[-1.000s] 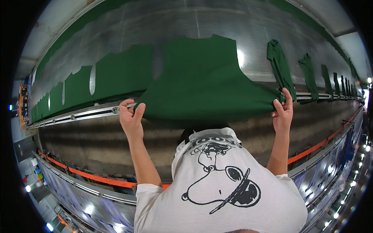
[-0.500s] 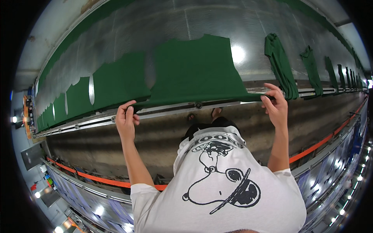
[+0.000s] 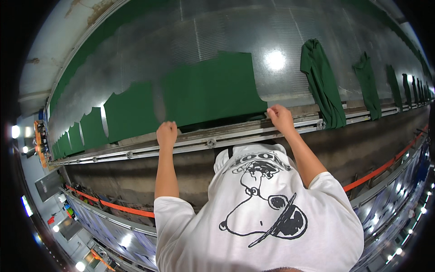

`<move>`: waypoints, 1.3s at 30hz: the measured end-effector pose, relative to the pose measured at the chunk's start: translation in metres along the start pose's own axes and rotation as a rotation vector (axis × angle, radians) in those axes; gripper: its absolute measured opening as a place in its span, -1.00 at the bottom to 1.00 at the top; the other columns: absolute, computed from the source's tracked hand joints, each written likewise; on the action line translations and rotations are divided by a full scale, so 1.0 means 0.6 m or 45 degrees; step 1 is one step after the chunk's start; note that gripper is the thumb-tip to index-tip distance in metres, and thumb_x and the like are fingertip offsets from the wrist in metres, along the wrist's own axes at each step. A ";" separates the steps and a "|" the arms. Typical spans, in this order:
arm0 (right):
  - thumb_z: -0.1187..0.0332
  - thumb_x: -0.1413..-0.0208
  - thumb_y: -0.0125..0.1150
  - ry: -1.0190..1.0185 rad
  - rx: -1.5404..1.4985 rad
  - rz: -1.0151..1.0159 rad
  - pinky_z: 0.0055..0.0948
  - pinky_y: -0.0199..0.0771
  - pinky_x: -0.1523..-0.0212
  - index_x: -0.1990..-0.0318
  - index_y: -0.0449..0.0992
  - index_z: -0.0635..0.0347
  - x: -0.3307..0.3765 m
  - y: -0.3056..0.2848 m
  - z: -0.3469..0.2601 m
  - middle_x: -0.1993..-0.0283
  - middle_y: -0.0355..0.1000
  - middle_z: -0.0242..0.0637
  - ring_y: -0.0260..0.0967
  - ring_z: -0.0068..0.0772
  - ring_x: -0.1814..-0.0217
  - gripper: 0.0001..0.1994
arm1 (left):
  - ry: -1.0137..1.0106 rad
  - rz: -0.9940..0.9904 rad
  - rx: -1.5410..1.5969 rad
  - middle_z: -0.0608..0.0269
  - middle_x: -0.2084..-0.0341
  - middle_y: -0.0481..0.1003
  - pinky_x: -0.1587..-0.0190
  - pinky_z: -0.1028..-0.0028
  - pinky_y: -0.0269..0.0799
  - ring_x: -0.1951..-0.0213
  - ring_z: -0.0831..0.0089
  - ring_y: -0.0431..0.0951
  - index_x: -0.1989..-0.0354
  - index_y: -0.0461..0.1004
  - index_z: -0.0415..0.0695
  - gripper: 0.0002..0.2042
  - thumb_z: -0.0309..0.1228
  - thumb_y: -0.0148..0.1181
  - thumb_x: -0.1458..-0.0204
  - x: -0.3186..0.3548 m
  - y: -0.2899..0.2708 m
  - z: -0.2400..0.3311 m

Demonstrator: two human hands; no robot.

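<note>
At the left, a flat green piece (image 3: pixel 131 111) lies on the grey table (image 3: pixel 253 27), just beside the left hand (image 3: pixel 167 133). This hand is clenched at the near left corner of the green cloth (image 3: pixel 210 93) and seems to grasp its edge (the fingers hide the exact hold). The cloth lies on the table in the middle, its near border between the two hands, close to the metal rail (image 3: pixel 244 136). The right hand (image 3: pixel 281 119) appears to pinch the near right corner. Further right, a bunched green piece (image 3: pixel 322 86) lies across the rail. In my opinion, to lay this edge well, both hands should pull equally and gently, so the border becomes straight without creases. As for writing, the person's white shirt (image 3: pixel 201 231) carries dark letters (image 3: pixel 259 157) in an arc, above a drawn dog; on the cloth I can see no label.
</note>
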State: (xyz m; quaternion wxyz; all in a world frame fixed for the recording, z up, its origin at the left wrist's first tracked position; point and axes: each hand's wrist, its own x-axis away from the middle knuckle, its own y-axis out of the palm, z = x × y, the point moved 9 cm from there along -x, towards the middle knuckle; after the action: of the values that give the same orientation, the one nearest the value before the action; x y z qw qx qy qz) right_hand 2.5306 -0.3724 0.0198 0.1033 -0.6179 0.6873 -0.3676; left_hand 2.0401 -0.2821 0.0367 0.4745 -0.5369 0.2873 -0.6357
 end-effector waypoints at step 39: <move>0.37 -0.32 0.24 0.418 -0.833 0.003 -0.48 0.60 0.21 -0.17 0.41 0.25 -0.035 0.001 0.069 0.10 0.48 -0.31 0.52 -0.50 0.20 -0.67 | 0.693 0.390 -0.171 -0.20 -0.52 -0.06 -0.51 -0.11 -0.27 -0.54 -0.11 -0.09 -0.54 0.04 -0.08 -0.25 0.17 -0.17 -0.34 -0.064 0.179 0.468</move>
State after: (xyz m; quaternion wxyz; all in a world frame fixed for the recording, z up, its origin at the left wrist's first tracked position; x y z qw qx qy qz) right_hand 2.5592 -0.3688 -0.0166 -0.2110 -0.5502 0.7767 -0.2226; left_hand 2.3390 -0.2478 -0.0007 0.4339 -0.3276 0.5225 -0.6568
